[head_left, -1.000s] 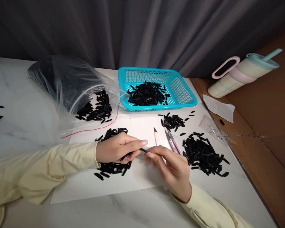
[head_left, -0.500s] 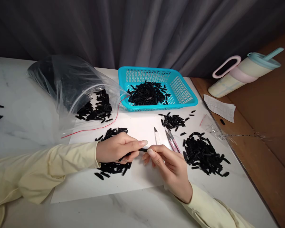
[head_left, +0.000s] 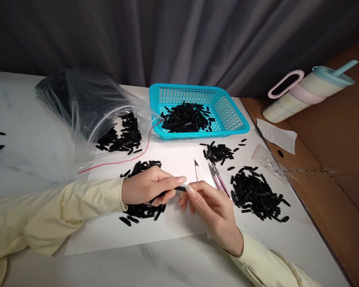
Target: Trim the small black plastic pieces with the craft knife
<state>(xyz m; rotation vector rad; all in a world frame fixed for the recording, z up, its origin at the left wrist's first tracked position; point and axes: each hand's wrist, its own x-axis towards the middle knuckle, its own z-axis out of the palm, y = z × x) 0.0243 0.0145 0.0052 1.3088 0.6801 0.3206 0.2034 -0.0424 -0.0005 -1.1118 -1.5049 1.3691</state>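
Left hand (head_left: 151, 185), right hand (head_left: 218, 209): pinching black strip (head_left: 180, 188) | blue basket (head_left: 235, 132), clear bag (head_left: 92, 97): black pieces (head_left: 187, 118)

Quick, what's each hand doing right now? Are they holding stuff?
Left hand: closed, pinching one end of a black piece; can't tell if it holds more.
Right hand: closed, pinching the other end.

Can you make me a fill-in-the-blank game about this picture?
1. The left hand and right hand both touch one slim piece colored ____.
2. The basket holding a heap of pieces is bright ____.
3. Sticking out of the cup's lid is a ____.
4. The thin strip on the clear bag is ____.

Missing words: black; blue; straw; red.
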